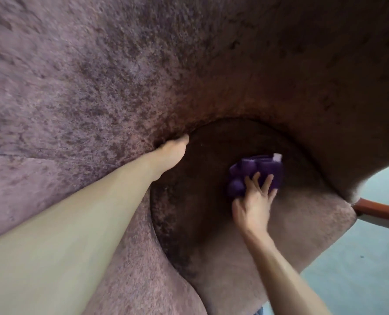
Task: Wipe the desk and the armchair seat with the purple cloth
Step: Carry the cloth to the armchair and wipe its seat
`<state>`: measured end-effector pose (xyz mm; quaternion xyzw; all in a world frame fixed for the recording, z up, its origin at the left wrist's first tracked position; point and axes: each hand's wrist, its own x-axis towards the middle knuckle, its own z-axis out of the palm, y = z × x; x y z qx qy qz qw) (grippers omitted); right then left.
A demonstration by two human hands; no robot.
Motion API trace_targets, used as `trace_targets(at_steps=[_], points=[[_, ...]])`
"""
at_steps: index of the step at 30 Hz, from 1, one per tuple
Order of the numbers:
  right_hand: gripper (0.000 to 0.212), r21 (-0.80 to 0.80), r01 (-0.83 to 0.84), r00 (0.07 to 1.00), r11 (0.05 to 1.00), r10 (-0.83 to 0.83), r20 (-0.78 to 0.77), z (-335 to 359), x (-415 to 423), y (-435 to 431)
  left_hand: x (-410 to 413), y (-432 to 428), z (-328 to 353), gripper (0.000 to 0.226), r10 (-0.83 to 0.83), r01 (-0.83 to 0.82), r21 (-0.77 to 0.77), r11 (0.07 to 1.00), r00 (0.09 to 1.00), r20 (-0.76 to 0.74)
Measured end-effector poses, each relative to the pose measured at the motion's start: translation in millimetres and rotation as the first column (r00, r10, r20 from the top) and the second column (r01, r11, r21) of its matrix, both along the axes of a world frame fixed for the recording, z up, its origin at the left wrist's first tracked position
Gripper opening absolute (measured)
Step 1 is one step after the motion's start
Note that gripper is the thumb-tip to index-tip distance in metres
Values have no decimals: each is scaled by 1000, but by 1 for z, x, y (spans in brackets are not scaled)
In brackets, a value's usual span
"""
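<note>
Both bare forearms reach forward and down from the person into the armchair. The right hand (253, 201) lies palm-down with its fingers (266, 183) spread and flat, pressing the near edge of the purple cloth (257, 172) onto the armchair seat (291, 223) rather than gripping it. The cloth is bunched, its long axis running left to right just beyond the fingertips, with a small pale tag (277, 157) at its far right corner. Further left and beyond, the left hand (173, 152) rests against the armchair's plush inner side (86, 98) where it meets the seat; whether its fingers are curled or tucked I cannot tell. A reddish wooden leg (379, 210) shows far right.
</note>
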<state>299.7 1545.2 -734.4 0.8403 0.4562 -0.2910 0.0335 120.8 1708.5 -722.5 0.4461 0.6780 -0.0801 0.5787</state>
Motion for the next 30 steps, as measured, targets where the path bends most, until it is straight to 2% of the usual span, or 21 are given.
trace_targets(at_steps=[1, 2, 3, 4, 6, 8, 10, 13, 15, 19, 22, 24, 25, 27, 28, 30], points=[[74, 10, 210, 974, 978, -208, -95, -1, -23, 17, 1, 7, 3, 71, 40, -40, -12, 999, 999, 11], [74, 12, 354, 922, 935, -347, -170, -2, -44, 32, 2, 13, 9, 72, 33, -33, -3, 999, 999, 38], [75, 20, 413, 891, 911, -399, -214, -5, -66, 46, 5, 18, 15, 71, -23, 21, 35, 999, 998, 59], [77, 40, 390, 899, 920, -371, -233, -9, -87, 56, 9, 23, 20, 70, -98, 92, 93, 991, 993, 71], [84, 111, 137, 972, 984, -112, -205, -17, -126, 62, 18, 29, 28, 75, -222, 213, 167, 963, 974, 37], [86, 142, -195, 963, 970, 217, -159, -23, -145, 53, 25, 33, 29, 80, -332, 337, 188, 923, 942, -59], [80, 163, -435, 874, 885, 459, -159, -28, -142, 35, 24, 30, 24, 75, -407, 427, 178, 887, 903, -138], [78, 178, -720, 653, 671, 742, -152, -32, -121, 2, 12, 16, 9, 82, -466, 494, 125, 860, 862, -199], [76, 143, -821, 533, 553, 832, -156, -28, -113, -18, 1, 0, -3, 81, -488, 511, 90, 855, 850, -198], [59, 93, -924, 360, 371, 926, -112, -21, -95, -42, -14, -25, -16, 73, -529, 537, -13, 844, 828, -188], [55, 72, -983, 168, 167, 986, -2, -19, -59, -40, -18, -31, -18, 69, -535, 536, -48, 843, 825, -182], [52, 53, -997, 60, 56, 994, 91, -10, -27, -21, -18, -29, -20, 74, -503, 505, -47, 862, 842, -195], [51, 22, -999, 46, 43, 990, 135, -4, -7, -8, -18, -28, -20, 78, -481, 481, -48, 875, 854, -199], [53, -98, -989, 88, 115, 965, 247, 6, 43, 15, -18, -24, -21, 82, -447, 445, -59, 893, 870, -209], [55, -170, -968, 127, 183, 946, 297, 10, 75, 24, -17, -23, -19, 82, -439, 435, -66, 898, 875, -204], [61, -290, -867, 303, 404, 891, 337, 18, 132, 35, -17, -21, -16, 82, -425, 417, -81, 905, 887, -184]])
